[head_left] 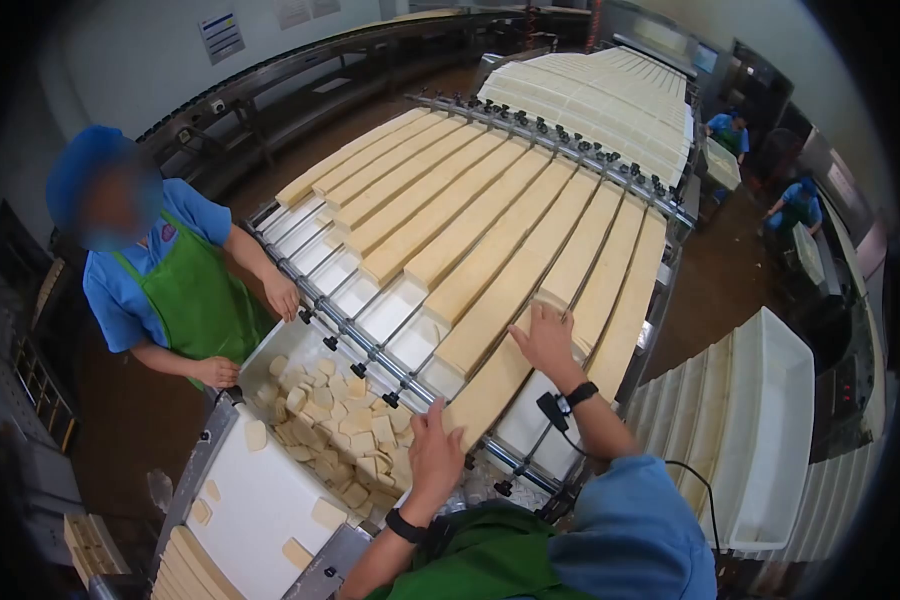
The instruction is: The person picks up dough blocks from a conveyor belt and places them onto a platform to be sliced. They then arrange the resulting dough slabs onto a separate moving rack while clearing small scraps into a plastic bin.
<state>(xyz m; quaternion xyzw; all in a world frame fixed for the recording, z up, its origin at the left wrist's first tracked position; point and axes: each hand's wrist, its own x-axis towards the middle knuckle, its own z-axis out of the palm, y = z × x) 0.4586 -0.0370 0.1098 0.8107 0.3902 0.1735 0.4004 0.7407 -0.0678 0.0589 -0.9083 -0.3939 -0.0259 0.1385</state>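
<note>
Long pale-yellow strips [470,205] of a firm, dough-like food lie side by side on a white conveyor with metal rods between lanes. My left hand [437,455] is at the near end of one strip [485,400], its fingers and thumb on either side of that end. Farther up the same strip, my right hand [550,345] reaches over it, thumb and fingers at its sides. The undersides of both grips are hidden. A black device is strapped to my right wrist.
A bin [270,350] of cut pale pieces [335,415] stands below the conveyor's near edge. To the left, a co-worker in a green apron [205,290] has both hands at the bin. White trays [770,430] are stacked at right. A metal bar [370,345] crosses the conveyor's front.
</note>
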